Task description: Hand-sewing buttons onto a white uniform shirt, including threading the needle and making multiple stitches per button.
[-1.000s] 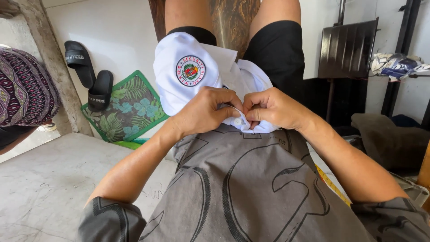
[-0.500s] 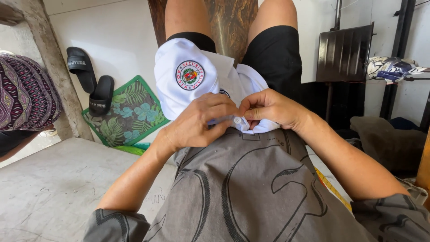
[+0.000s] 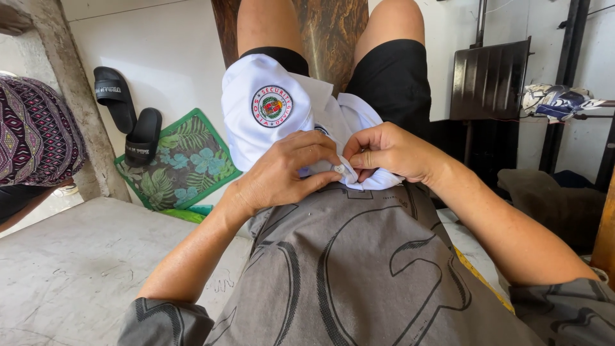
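Lying lengthwise along thighs: white shirt (image 3: 266,122)

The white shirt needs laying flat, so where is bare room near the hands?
Bare: the grey concrete slab left of the left hand, below the leaf-print mat. Crowded: the lap, where both hands, right hand too, pinch the white shirt.

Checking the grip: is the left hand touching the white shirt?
Touching. The head view shows the left hand with its fingers pinching the white shirt edge.

Round embroidered patch (image 3: 272,106) on white shirt (image 3: 256,128) over left thigh: red ring, green-yellow centre, white border.
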